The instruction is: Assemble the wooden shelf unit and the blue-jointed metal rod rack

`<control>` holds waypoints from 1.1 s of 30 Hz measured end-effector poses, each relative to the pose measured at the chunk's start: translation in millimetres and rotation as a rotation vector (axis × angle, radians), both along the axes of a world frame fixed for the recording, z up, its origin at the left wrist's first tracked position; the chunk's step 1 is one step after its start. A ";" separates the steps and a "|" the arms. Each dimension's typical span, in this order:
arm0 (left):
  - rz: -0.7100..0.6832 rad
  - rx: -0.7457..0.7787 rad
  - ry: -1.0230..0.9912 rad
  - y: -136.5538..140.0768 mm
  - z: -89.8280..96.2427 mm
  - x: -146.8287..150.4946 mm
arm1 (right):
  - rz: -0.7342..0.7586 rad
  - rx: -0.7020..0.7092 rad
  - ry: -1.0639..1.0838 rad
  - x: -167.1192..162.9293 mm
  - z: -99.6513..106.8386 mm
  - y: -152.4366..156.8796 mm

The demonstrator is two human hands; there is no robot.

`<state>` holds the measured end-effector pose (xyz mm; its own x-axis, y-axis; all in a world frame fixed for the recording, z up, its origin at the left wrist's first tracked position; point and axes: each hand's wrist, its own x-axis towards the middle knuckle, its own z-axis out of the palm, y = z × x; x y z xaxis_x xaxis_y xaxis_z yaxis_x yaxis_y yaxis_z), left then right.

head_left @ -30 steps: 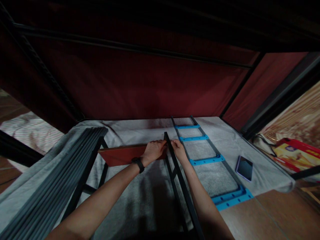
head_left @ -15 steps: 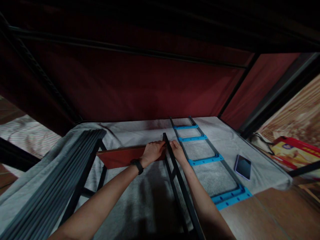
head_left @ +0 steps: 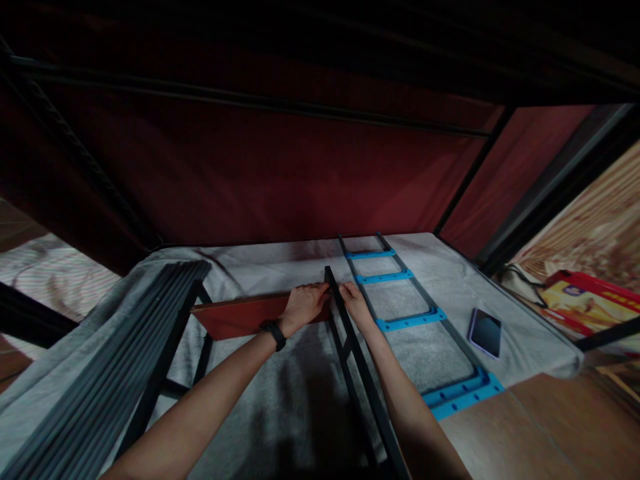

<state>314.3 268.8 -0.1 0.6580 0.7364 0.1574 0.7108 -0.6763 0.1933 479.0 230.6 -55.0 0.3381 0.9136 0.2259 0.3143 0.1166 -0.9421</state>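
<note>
A reddish-brown board (head_left: 240,315) spans between two black metal side frames, one on the left (head_left: 167,353) and one on the right (head_left: 357,353). My left hand (head_left: 306,303), with a dark band at the wrist, grips the board's right end where it meets the right frame. On the outer side of that frame, my right hand (head_left: 354,301) has its fingers bent in close to the bar, level with the board's end. Whatever is between those fingertips is too small or hidden to make out.
Several grey tubes (head_left: 115,360) lie bundled at the left. A blue-runged ladder-like frame (head_left: 413,320) lies to the right, beside a phone (head_left: 485,332). Grey cloth (head_left: 530,340) covers the surface. Dark red fabric (head_left: 300,173) with black poles encloses the back. A red-yellow box (head_left: 595,300) stands outside.
The view has shifted very slightly. Both hands keep their places at the joint of board and right frame.
</note>
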 end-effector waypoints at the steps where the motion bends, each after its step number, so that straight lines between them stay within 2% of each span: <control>1: 0.000 -0.002 0.000 -0.1 0.0 -0.1 | 0.004 0.014 0.010 -0.1 -0.1 -0.1; 4: -0.003 -0.005 0.000 0.0 -0.1 -0.1 | 0.027 0.034 -0.007 0.5 2.0 1.3; 9: -0.004 -0.005 -0.003 0.2 0.6 -0.1 | 0.053 -0.013 -0.054 2.7 7.0 3.6; 16: -0.008 -0.003 0.010 -0.4 0.8 -0.2 | 0.061 -0.030 0.025 3.7 5.4 4.2; 24: -0.001 0.009 0.005 -1.2 0.5 0.4 | 0.011 -0.052 0.043 4.8 2.8 8.7; 33: -0.008 0.021 0.011 -0.2 -2.1 0.6 | 0.035 -0.044 0.044 3.4 4.4 8.6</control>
